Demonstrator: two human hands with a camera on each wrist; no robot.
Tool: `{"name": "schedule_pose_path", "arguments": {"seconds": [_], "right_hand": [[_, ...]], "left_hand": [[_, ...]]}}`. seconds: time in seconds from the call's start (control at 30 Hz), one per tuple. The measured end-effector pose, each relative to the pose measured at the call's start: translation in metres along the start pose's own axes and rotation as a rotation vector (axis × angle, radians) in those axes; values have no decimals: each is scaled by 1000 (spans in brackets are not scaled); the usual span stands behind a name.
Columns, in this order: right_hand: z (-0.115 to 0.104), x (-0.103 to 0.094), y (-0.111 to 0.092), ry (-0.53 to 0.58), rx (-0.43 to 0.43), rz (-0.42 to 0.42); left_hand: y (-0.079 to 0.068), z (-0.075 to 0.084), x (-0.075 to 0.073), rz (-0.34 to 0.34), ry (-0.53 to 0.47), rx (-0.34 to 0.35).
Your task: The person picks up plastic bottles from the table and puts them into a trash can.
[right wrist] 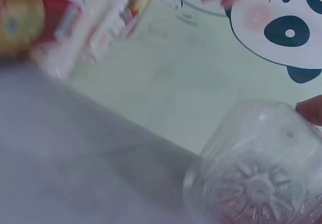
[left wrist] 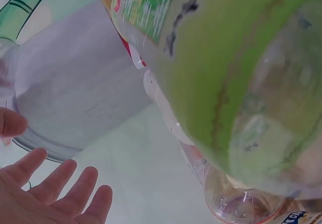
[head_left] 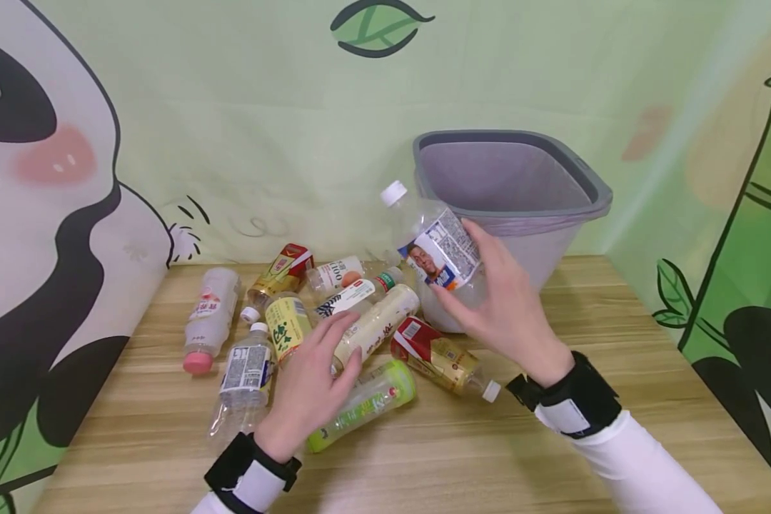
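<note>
My right hand (head_left: 510, 307) grips a clear plastic bottle (head_left: 446, 250) with a white cap and a blue-and-white label. The bottle is tilted, cap up and to the left, in front of the grey bin (head_left: 546, 250); its ribbed base (right wrist: 256, 183) shows in the right wrist view. Fingers spread, my left hand (head_left: 311, 378) is above the pile and holds nothing. Nearest to it are a cream-coloured bottle (head_left: 385, 318), a green-ended clear bottle (head_left: 366, 407) and a yellow-labelled bottle (head_left: 288, 325). In the left wrist view the green-ended bottle looms large beside the hand (left wrist: 55, 194).
On the wooden table (head_left: 462, 457), a pink-capped bottle (head_left: 212, 314) and a blue-labelled clear bottle (head_left: 245, 371) lie at the left. A red-and-gold bottle (head_left: 440, 357) lies before the bin, with several more bottles behind. A panda-printed backdrop (head_left: 263, 143) stands behind.
</note>
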State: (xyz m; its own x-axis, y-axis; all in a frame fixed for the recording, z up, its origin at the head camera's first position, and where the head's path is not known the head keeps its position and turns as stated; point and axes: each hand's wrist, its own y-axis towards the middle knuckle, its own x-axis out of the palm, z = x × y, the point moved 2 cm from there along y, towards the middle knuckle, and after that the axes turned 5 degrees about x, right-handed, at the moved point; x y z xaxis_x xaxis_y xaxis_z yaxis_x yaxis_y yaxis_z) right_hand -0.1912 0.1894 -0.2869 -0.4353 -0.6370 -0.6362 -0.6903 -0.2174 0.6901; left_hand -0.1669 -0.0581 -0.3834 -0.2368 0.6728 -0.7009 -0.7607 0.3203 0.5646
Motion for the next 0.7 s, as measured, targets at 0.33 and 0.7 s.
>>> {"name": "schedule_pose_path", "arguments": {"seconds": [0.33, 0.7], "right_hand": [[-17, -28, 56, -86, 46, 125], [-6, -39, 104, 354, 418, 24]], "left_hand": [[-1, 1, 4, -25, 8, -1], [-2, 2, 7, -22, 4, 10]]}}
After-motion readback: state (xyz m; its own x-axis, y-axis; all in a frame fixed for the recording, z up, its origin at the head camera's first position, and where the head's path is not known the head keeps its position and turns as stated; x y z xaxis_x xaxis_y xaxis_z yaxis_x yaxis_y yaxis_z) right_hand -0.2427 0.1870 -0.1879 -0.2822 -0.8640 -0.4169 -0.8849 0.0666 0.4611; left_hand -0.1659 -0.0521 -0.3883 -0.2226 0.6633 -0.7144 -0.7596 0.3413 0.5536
